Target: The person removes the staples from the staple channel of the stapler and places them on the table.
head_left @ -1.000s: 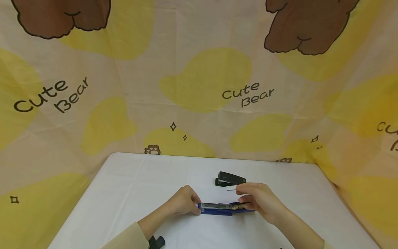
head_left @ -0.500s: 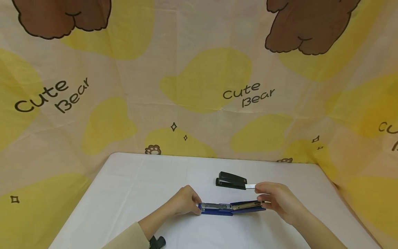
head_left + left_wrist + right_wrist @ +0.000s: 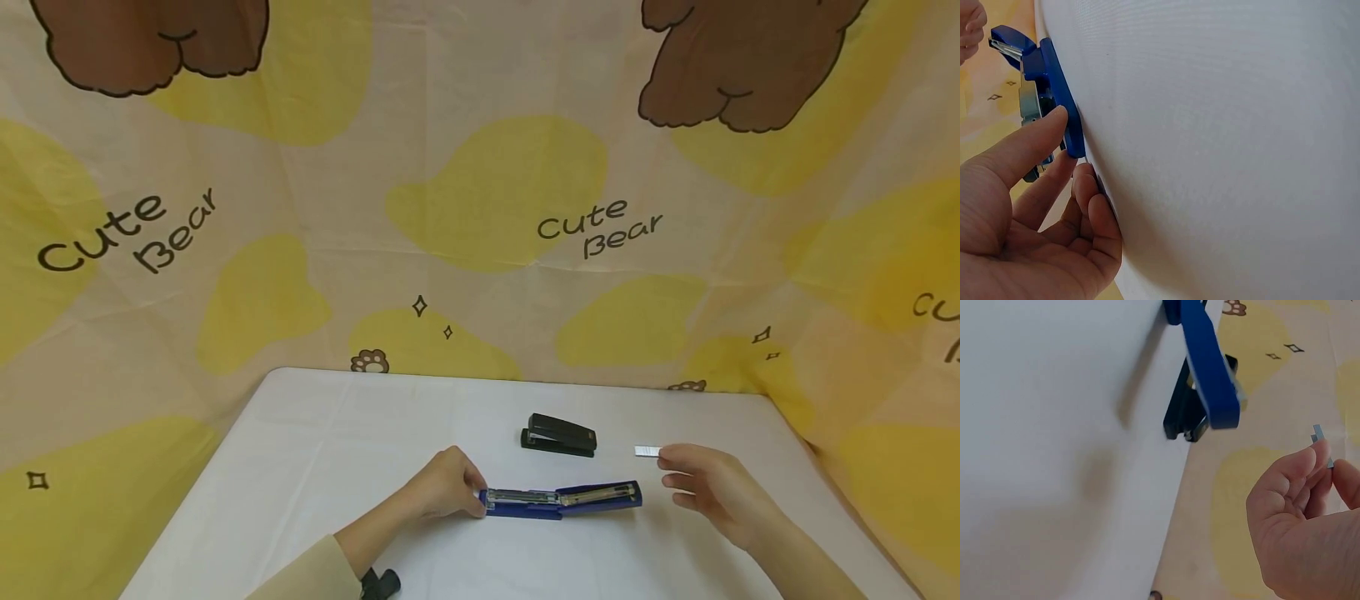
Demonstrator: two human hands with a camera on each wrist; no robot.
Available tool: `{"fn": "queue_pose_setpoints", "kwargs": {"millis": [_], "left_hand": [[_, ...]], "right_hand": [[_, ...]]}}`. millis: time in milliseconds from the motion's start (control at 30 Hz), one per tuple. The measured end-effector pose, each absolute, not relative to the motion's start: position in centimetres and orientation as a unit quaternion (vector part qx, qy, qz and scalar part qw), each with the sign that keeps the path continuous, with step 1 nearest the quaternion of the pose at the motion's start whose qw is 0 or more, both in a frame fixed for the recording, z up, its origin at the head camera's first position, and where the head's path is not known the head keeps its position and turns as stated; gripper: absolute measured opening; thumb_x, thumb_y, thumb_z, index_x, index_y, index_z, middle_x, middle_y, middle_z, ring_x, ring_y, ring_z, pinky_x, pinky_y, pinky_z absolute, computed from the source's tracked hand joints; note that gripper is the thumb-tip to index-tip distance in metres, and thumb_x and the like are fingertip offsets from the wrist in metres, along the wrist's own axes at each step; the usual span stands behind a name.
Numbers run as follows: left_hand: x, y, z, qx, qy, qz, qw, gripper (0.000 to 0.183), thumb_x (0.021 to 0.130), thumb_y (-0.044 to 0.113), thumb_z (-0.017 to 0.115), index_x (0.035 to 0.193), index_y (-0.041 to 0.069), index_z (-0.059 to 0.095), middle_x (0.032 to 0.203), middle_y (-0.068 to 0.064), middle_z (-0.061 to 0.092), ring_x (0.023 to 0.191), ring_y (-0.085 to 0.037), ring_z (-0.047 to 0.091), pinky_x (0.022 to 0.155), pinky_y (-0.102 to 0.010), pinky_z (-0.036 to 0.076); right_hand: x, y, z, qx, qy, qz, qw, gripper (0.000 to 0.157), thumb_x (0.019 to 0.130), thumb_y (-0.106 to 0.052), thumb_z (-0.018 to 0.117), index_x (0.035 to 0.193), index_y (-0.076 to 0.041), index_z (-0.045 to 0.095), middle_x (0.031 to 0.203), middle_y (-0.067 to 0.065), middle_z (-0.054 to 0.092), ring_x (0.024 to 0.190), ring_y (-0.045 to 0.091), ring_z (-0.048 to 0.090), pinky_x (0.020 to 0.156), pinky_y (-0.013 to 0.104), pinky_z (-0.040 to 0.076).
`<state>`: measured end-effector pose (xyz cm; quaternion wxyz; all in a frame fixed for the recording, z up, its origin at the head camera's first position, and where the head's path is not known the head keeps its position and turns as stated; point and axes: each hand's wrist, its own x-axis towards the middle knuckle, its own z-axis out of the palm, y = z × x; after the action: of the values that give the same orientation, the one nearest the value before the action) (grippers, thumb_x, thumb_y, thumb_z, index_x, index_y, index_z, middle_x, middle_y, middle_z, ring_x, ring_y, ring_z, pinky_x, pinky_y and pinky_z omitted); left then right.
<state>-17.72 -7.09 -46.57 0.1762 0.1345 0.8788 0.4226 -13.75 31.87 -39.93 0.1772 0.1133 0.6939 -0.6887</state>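
A blue stapler (image 3: pixel 525 510) lies unfolded on the white table, its top swung back to the right and its metal magazine exposed. My left hand (image 3: pixel 447 483) pinches its left end between thumb and fingers; the left wrist view shows the thumb pressed on the blue base (image 3: pixel 1063 100). Off to the right, above the table, my right hand (image 3: pixel 716 487) pinches a short silver strip of staples (image 3: pixel 646 451) by one end. In the right wrist view the strip (image 3: pixel 1317 432) sticks out past the fingertips, apart from the blue top (image 3: pixel 1210 369).
Behind the blue stapler stands a black stapler (image 3: pixel 558 436) on the table (image 3: pixel 390 417). A dark, knobbed object (image 3: pixel 381 585) shows beside the left sleeve at the lower edge. A patterned cloth (image 3: pixel 480 208) hangs behind the table.
My right hand has moved right with the staple strip, from over the blue stapler's top to beyond its right end. The left hand and the stapler have stayed put.
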Motion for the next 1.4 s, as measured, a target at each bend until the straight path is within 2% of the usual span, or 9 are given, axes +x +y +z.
{"fn": "queue_pose_setpoints", "kwargs": {"millis": [533,833,1100,1400], "left_hand": [[-17.8,-7.1,-46.7,0.134,0.88,0.421,0.174,0.022,0.069,-0.001,0.091,0.088,0.003,0.081,0.072,-0.001,0.063,0.072,-0.017,0.054,0.063,-0.03,0.041],[-17.6,-7.0,-46.5,0.129,0.879,0.421,0.18,0.023,0.07,0.0,0.091,0.09,0.003,0.081,0.073,-0.002,0.064,0.075,-0.018,0.054,0.065,-0.032,0.041],[-17.7,-7.0,-46.6,0.128,0.879,0.424,0.178,0.022,0.07,-0.001,0.092,0.088,0.004,0.081,0.073,-0.002,0.063,0.074,-0.018,0.054,0.065,-0.032,0.041],[-17.7,-7.0,-46.6,0.129,0.878,0.425,0.178,0.021,0.07,0.0,0.091,0.088,0.004,0.081,0.073,-0.002,0.064,0.074,-0.018,0.054,0.064,-0.031,0.041]], "right_hand": [[-13.8,35.5,-42.6,0.155,0.704,-0.671,0.174,0.025,0.108,-0.017,0.054,0.1,-0.016,0.077,0.096,-0.004,0.072,0.085,0.014,0.067,0.078,0.03,0.057],[-14.1,35.9,-44.1,0.18,0.751,-0.612,0.169,0.023,0.104,-0.018,0.062,0.11,-0.001,0.076,0.095,0.0,0.074,0.083,0.017,0.065,0.074,0.032,0.056],[-14.3,35.9,-45.5,0.212,0.774,-0.57,0.174,0.033,0.099,-0.023,0.069,0.119,0.003,0.072,0.094,0.004,0.073,0.081,0.022,0.067,0.072,0.035,0.056],[-14.3,35.9,-46.4,0.215,0.784,-0.556,0.175,0.033,0.101,-0.023,0.069,0.121,0.003,0.072,0.093,0.002,0.074,0.079,0.018,0.067,0.068,0.03,0.055]]}}
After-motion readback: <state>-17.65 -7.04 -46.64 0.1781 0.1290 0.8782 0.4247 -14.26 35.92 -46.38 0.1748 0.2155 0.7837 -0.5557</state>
